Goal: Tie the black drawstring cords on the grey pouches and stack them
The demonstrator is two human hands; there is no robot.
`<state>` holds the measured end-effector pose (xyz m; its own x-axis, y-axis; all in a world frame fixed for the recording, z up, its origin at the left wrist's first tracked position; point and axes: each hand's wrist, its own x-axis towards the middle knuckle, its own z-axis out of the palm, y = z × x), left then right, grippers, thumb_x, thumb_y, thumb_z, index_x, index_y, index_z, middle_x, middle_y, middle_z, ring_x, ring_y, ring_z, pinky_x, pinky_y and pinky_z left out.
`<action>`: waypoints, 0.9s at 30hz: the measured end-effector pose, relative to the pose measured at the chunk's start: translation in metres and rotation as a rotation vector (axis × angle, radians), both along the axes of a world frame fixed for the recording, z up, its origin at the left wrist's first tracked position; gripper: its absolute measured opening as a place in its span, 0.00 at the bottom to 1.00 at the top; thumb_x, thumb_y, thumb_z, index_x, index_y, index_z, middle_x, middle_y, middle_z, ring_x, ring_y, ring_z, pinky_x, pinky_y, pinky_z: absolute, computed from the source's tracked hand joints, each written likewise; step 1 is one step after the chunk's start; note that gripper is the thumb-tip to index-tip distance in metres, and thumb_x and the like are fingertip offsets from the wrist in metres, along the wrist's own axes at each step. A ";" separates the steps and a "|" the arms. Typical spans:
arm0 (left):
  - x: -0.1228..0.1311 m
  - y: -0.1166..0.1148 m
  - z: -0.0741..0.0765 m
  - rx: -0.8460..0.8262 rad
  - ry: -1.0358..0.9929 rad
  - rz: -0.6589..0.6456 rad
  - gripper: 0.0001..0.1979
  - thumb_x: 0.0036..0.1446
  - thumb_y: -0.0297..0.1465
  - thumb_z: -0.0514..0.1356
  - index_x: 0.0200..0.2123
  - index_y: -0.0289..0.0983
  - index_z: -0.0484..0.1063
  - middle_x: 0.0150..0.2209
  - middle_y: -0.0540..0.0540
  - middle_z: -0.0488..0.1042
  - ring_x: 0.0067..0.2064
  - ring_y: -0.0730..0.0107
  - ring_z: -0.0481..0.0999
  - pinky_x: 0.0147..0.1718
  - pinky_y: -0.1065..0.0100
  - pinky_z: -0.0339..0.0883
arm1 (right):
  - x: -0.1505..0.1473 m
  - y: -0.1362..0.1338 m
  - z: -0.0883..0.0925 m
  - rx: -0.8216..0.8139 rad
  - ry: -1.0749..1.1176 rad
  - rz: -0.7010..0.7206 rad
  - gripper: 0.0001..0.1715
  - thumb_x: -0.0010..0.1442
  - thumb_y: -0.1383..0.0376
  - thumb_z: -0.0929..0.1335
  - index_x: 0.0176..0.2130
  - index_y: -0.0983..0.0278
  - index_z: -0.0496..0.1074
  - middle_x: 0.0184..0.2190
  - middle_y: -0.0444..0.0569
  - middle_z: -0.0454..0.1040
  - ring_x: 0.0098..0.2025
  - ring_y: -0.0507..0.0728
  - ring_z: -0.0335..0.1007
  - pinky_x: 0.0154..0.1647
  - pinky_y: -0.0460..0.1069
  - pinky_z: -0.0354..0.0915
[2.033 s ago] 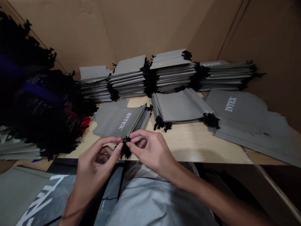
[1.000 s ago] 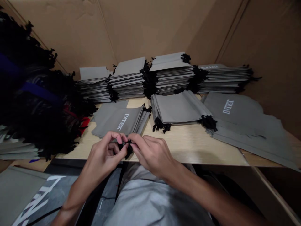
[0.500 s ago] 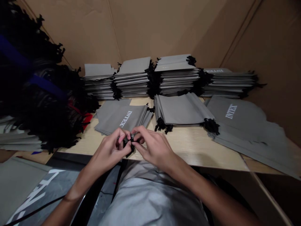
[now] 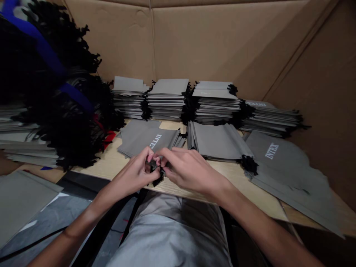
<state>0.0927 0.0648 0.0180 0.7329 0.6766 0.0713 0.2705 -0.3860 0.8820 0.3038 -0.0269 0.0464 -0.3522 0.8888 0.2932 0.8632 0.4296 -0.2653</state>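
Observation:
My left hand (image 4: 136, 171) and my right hand (image 4: 187, 168) meet at the near edge of the table, fingertips pinched together. Between them is a small bunch of black cord (image 4: 158, 181), mostly covered by the fingers. A bit of grey fabric seems to show beside it, but the fingers hide its shape. Just beyond my hands lies a small pile of grey fabric pouches (image 4: 139, 139) printed INTEX, with black cord ends at its right side. Past my right hand rests another pile of grey pouches (image 4: 219, 139), its black knotted cords facing me.
Several tall stacks of grey pouches (image 4: 168, 100) line the cardboard wall (image 4: 217, 40). Flat grey INTEX pieces (image 4: 289, 178) fan over the table's right edge. A big heap of black-corded pouches (image 4: 75, 126) with blue straps rises at left. Below left lies a grey sheet (image 4: 25, 204).
The camera view has tilted and shifted, so the piles sit differently in the picture. My hands stay pinched together at the cord; the right fingers are curled in a little more.

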 end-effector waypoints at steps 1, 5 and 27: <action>0.000 0.000 0.000 0.003 0.007 -0.001 0.16 0.60 0.31 0.63 0.39 0.46 0.54 0.33 0.61 0.64 0.24 0.80 0.59 0.22 0.75 0.49 | -0.001 0.001 0.003 -0.005 -0.060 0.000 0.15 0.73 0.71 0.69 0.58 0.61 0.70 0.43 0.48 0.81 0.43 0.58 0.76 0.39 0.49 0.58; 0.002 0.000 0.004 0.064 0.068 0.022 0.16 0.60 0.32 0.63 0.38 0.46 0.54 0.28 0.63 0.59 0.23 0.77 0.61 0.22 0.74 0.49 | -0.004 0.004 0.012 0.037 -0.248 0.022 0.20 0.74 0.71 0.67 0.62 0.62 0.66 0.42 0.49 0.81 0.40 0.60 0.77 0.33 0.52 0.52; 0.002 -0.003 0.003 0.028 0.023 0.008 0.16 0.60 0.32 0.63 0.37 0.45 0.55 0.29 0.61 0.56 0.25 0.76 0.59 0.24 0.71 0.49 | -0.019 -0.005 -0.018 0.098 -0.394 -0.022 0.13 0.75 0.73 0.64 0.56 0.63 0.66 0.43 0.51 0.82 0.31 0.58 0.78 0.26 0.55 0.49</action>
